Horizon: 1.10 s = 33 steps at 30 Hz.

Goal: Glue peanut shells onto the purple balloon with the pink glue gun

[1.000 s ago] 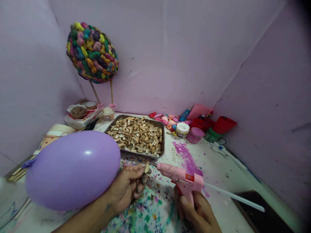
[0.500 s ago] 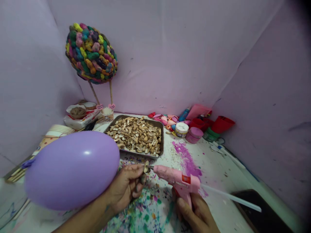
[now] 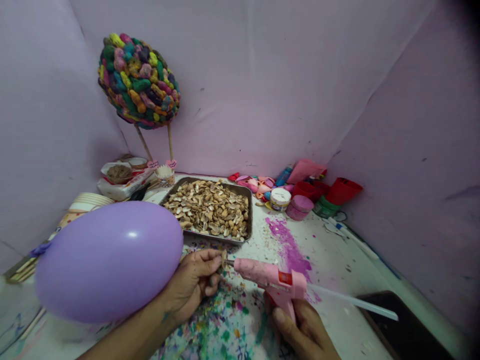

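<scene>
Between thumb and fingers, my left hand [image 3: 198, 280] pinches a small peanut shell [image 3: 224, 258]. My right hand [image 3: 300, 325] is wrapped around the handle of a pink hot glue gun [image 3: 268, 277], whose metal nozzle points left and meets the shell. A clear glue stick [image 3: 356, 301] sticks out of the gun's back end. Beside my left forearm lies a purple balloon [image 3: 110, 262], its knot toward the left. Just beyond my hands stands a metal tray [image 3: 245, 240] heaped with peanut shells [image 3: 212, 207].
At the back left, an egg-shaped form covered in painted shells [image 3: 138, 82] stands on sticks. Paint jars [image 3: 280, 199], red cups [image 3: 343, 191] and deflated balloons [image 3: 258, 185] sit at the back right. A dark phone-like slab [image 3: 405, 325] lies at the front right.
The peanut shell has turned slightly in my left fingers at the nozzle. Both hands and the glue gun have shifted a little to the left in view.
</scene>
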Available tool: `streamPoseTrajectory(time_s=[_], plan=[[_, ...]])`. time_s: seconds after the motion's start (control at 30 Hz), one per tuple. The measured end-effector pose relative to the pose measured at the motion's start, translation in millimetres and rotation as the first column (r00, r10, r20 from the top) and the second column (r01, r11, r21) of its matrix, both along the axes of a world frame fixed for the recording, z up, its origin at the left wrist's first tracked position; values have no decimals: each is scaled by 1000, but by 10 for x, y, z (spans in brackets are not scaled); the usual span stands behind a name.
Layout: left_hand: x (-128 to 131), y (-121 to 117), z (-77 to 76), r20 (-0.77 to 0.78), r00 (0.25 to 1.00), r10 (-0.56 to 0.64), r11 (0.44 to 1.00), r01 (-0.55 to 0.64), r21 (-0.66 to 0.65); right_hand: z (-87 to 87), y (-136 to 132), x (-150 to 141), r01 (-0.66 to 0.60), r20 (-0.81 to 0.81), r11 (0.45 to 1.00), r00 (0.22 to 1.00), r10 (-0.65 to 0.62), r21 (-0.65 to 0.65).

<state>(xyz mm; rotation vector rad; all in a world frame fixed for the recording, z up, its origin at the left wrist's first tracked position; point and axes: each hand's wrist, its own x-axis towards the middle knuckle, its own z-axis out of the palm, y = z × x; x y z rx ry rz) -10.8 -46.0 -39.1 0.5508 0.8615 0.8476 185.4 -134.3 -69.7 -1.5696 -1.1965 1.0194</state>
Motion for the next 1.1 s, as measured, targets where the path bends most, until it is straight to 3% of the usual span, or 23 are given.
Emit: streamPoseTrajectory(time_s=[0.57, 0.83, 1.1], plan=[[-14, 8, -1, 0, 1000, -6, 1000, 6, 30, 57, 0, 22, -32, -35, 999, 999, 32, -5], [-34, -5, 31, 24, 997, -71, 995, 69, 65, 74, 0, 19, -63, -50, 998, 997, 63, 0], [-55, 28, 7, -23, 999, 46, 994, -43, 99, 79, 12, 11, -89, -60, 996, 994, 89, 9]])
